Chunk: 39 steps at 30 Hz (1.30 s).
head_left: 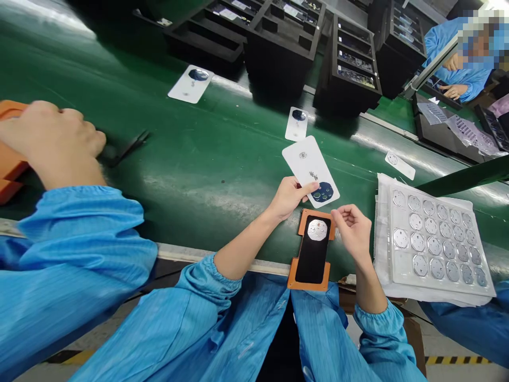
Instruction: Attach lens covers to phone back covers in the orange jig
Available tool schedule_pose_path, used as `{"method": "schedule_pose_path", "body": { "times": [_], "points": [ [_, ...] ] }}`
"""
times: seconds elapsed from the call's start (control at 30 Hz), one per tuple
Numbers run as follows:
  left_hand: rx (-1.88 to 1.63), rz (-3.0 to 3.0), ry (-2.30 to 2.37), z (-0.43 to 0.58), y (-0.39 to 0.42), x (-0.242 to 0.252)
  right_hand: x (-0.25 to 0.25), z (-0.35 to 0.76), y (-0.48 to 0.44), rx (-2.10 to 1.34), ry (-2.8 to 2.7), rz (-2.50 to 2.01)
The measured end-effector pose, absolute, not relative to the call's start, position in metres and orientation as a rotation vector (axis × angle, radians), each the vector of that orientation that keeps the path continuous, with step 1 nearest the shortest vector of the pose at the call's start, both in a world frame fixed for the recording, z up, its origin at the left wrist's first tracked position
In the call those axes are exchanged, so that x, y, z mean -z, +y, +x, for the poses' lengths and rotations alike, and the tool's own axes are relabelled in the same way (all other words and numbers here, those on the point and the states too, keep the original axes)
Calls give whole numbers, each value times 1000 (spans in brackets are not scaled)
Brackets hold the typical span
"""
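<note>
My left hand [292, 197] grips a white phone back cover [309, 167] by its lower left edge, thumb on top near the dark blue octagonal camera area. The cover is tilted above the green bench. Below it sits an orange fixture [293, 271] with a black phone-shaped inset [312, 260]. A silver octagonal plate [317, 230] lies at the inset's upper end. My right hand [353, 229] is beside the fixture's upper right corner, fingers curled and thumb against the index finger. Whatever is in that pinch, if anything, I cannot make out.
A clear tray [405, 269] of silver octagonal plates lies at right. White covers [191, 84] [296, 124] and a small white strip [400, 165] lie on the conveyor. Black boxes [278, 58] line the back. At left are a co-worker's hand [59, 140] and black tweezers [129, 148].
</note>
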State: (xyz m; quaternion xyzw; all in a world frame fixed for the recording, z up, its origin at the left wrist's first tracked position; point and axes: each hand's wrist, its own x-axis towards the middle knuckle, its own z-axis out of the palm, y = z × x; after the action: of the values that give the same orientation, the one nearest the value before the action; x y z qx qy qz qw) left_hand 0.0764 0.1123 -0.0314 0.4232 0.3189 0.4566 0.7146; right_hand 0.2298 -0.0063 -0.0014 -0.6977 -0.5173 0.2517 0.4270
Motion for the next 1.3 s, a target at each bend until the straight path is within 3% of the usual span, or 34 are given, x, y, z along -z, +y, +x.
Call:
{"method": "schedule_pose_path", "body": {
  "times": [0.23,1.3],
  "points": [
    [-1044,1011,640,94,85,34,-10,214,21,-154,-1384,-1668],
    [-1104,1180,611,95,75,40,-10,212,26,-194,-1284,-1628]
  ]
}}
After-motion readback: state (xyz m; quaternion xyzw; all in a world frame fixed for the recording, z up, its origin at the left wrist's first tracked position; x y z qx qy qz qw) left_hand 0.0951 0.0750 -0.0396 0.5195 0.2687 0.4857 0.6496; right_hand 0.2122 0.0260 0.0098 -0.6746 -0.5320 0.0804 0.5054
